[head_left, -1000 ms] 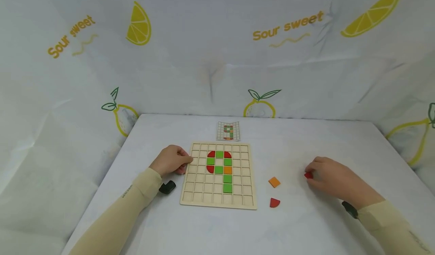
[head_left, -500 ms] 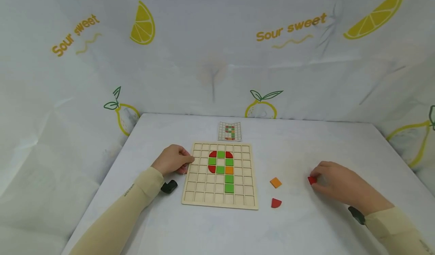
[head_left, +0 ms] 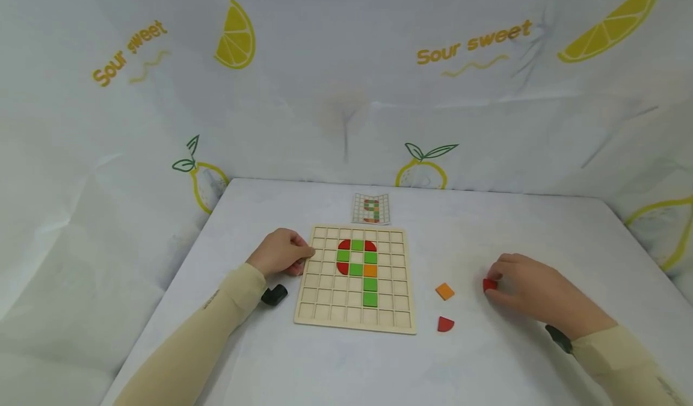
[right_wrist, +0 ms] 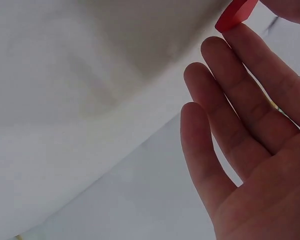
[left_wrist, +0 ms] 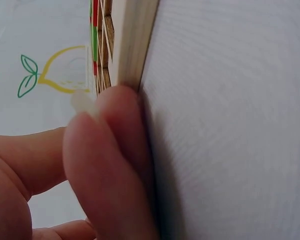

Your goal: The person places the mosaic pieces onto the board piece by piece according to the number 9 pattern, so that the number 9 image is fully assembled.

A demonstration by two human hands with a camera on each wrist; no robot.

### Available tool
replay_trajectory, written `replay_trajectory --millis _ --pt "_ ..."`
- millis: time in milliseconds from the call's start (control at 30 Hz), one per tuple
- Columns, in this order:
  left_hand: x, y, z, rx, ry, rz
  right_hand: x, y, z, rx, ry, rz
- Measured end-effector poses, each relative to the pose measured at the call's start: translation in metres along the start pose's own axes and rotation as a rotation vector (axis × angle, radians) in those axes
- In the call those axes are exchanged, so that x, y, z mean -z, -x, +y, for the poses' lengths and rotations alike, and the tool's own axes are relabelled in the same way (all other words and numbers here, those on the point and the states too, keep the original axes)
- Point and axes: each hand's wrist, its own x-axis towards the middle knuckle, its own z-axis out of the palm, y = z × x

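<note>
My left hand grips the left edge of a wooden grid board, thumb at its rim. In the left wrist view, fingertips meet the board's pale side. Green, red and orange tiles set in the board form a figure like a 9. Right of the board, my right hand pinches a red tile between thumb and index finger, low over the table. The right wrist view shows this red tile at the top edge, the other fingers extended and apart.
Between board and right hand lie an orange square tile and a red quarter-circle tile. Behind the board is a small pattern card with a similar figure. A white lemon-print cloth rises behind the table.
The right hand, holding the red tile, shifts slightly right, then back left toward the loose tiles. The left hand stays at the board's edge. The head view turns a little left.
</note>
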Motion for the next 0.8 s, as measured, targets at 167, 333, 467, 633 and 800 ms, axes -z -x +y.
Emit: replay_trajectory --millis 167,333,467,633,800 --pt "0.001 -0.001 0.001 0.014 0.011 -0.004 0.007 -0.009 -0.022 0.065 -0.008 0.041" --pt "0.0 -0.002 0.002 0.021 0.008 -0.004 0.012 -0.019 -0.051 0.144 -0.031 0.051" --pt "-0.001 -0.003 0.003 0.022 0.018 -0.011 0.013 -0.029 -0.074 0.205 -0.03 0.055" --pt "-0.001 -0.003 0.002 0.025 0.026 -0.004 0.013 -0.043 -0.104 0.258 -0.002 0.04" --pt "0.0 -0.003 0.001 0.034 0.014 0.006 0.012 -0.047 -0.137 0.282 -0.013 -0.01"
